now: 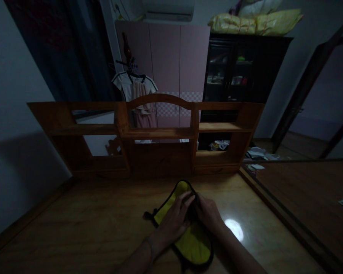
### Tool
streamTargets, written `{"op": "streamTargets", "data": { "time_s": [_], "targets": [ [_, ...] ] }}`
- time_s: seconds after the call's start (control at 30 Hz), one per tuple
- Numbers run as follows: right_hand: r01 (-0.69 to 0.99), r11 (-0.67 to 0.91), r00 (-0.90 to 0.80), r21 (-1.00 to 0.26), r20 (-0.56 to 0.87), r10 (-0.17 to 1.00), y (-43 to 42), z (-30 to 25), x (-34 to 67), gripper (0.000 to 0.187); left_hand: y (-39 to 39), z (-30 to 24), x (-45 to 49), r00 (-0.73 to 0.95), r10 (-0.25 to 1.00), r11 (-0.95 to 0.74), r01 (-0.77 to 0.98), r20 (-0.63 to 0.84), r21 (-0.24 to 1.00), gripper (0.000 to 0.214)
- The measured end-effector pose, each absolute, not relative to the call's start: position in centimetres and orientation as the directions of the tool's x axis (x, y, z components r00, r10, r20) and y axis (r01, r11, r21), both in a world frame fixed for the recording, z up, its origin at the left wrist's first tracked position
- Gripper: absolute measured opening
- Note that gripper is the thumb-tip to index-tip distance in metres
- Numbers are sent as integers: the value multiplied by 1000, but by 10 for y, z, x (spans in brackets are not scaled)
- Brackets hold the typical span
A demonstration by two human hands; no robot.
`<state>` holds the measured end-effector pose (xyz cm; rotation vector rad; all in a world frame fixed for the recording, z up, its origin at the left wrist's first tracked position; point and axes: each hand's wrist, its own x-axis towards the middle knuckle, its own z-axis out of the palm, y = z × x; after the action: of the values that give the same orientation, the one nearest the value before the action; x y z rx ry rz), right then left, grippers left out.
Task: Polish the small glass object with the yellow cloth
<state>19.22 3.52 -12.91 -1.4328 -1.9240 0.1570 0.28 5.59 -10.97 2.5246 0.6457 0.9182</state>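
Yellow-green cloth (196,243) with black edging is lying slantwise on the pale wooden surface (103,224), straight ahead of you and below the shelf unit. A dark tab (148,215) is sticking out from its left corner.

Your left hand (175,213) is lying over the middle of the cloth, back upward, fingers bent and drawn together, holding cloth near the black edging. Your right hand (208,213) is curling inward at the cloth's right edge, nearly a fist, gripping that edge; its fingertips are disappearing into shadow. The two hands are almost meeting. Both forearms are slanting in from the bottom of the view, the left one wearing a thin wristband (151,247). Hands and left wrist are covering the middle of the cloth.

Just beside your right forearm, a bright reflection (234,229) is glaring off the wood. A raised wooden rim (277,213) is bounding the surface on the right. Beyond the cloth, the brown shelf unit (157,133) is standing across the far end, blocking the way forward. Behind it, a pink wardrobe (165,57), hanging garments (138,87) and a black glass-doored cabinet (270,64) are standing; yellow sacks (234,23) are resting on the cabinet.
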Motion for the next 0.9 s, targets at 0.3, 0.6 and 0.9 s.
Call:
{"op": "streamTargets", "data": {
  "time_s": [0.3,0.6,0.9],
  "targets": [
    [795,413,-153,-444,512,845,35,-134,191,20,57,-106,-1,728,518,-822,278,450,496,95],
    [726,365,-52,-583,483,874,33,-132,187,30,61,-120,1,662,560,-815,332,498,476,90],
    [667,395,-56,-631,487,872,32,-124,184,23,62,-126,3,618,567,-822,381,544,424,86]
  ]
}}
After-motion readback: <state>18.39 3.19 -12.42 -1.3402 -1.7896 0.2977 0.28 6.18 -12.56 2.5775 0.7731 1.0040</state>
